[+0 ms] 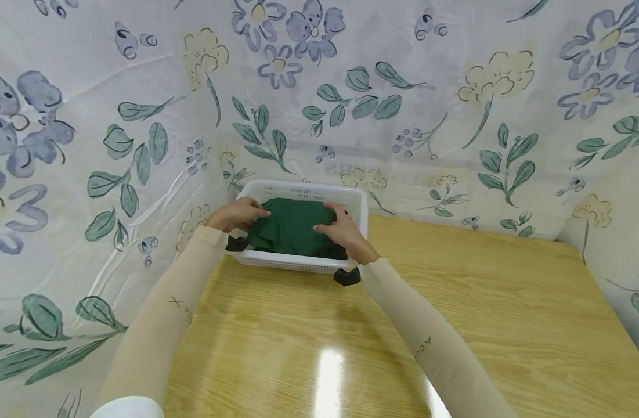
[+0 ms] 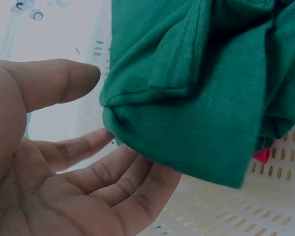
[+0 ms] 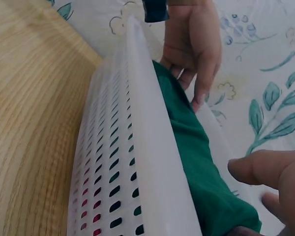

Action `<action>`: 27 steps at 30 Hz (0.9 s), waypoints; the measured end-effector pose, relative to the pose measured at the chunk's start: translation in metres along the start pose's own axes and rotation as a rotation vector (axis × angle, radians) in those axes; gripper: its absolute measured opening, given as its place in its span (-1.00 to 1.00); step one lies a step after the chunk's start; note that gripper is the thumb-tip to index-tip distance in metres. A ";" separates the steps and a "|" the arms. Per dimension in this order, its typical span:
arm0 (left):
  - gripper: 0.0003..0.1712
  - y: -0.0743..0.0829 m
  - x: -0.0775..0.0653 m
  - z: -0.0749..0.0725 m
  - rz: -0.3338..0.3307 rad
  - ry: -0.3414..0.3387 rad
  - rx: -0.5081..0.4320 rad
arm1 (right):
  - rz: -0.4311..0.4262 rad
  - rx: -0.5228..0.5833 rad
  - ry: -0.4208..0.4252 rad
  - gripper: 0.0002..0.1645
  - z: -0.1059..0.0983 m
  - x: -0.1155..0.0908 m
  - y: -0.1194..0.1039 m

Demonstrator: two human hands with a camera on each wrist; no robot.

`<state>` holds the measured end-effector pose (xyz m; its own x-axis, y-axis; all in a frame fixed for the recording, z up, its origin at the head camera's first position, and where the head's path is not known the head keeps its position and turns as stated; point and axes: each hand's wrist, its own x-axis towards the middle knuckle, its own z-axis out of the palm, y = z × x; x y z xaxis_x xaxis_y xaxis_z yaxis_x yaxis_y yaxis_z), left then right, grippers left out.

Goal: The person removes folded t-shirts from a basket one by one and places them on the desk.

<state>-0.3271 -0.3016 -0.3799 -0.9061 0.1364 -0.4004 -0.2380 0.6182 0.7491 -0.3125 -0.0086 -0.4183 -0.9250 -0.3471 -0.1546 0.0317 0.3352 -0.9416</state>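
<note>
Centrally in the head view, the cloth lies left-to-right in the basket, between left grip and right grip. Left wrist: unclenched fingers touch its edge, lower left. Right wrist: grip loose, thumb off it, lower right.

A green cloth, folded in layers with creased, loose flaps, lies in an upright white basket with slotted walls, reaching from near its left edge towards its right. The basket stands near the bench's far left corner. The left hand's fingers touch the cloth's underside, thumb apart; the right hand is at its right end. Something red shows below the cloth.
</note>
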 end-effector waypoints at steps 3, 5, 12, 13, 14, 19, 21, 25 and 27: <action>-0.28 0.002 0.000 0.001 0.004 -0.022 -0.009 | -0.022 -0.080 -0.038 -0.32 0.000 -0.001 0.001; -0.23 0.003 -0.001 0.002 0.003 -0.049 -0.019 | -0.024 -0.117 -0.050 -0.40 0.001 0.000 0.002; -0.24 0.008 0.000 0.007 0.004 -0.095 -0.018 | -0.027 -0.138 -0.044 -0.42 0.002 0.000 0.001; -0.25 0.009 0.001 0.008 0.006 -0.087 -0.020 | -0.029 -0.136 -0.042 -0.42 0.003 -0.001 0.001; -0.27 0.009 0.001 0.008 0.008 -0.081 -0.021 | -0.029 -0.130 -0.041 -0.42 0.003 -0.001 0.002; -0.31 0.008 0.004 0.009 0.004 -0.059 -0.052 | -0.029 -0.111 -0.039 -0.43 0.003 -0.001 0.004; -0.30 0.008 0.004 0.010 0.006 -0.062 -0.058 | -0.032 -0.112 -0.039 -0.43 0.003 -0.001 0.005; -0.29 0.007 0.006 0.013 0.037 -0.068 -0.061 | -0.035 -0.116 -0.028 -0.41 0.004 -0.001 0.004; -0.31 0.007 0.007 0.014 0.066 -0.066 -0.046 | -0.039 -0.116 -0.023 -0.39 0.005 0.001 0.005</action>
<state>-0.3306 -0.2849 -0.3849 -0.8958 0.2274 -0.3820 -0.1955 0.5703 0.7979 -0.3115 -0.0114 -0.4244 -0.9157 -0.3812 -0.1270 -0.0490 0.4197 -0.9063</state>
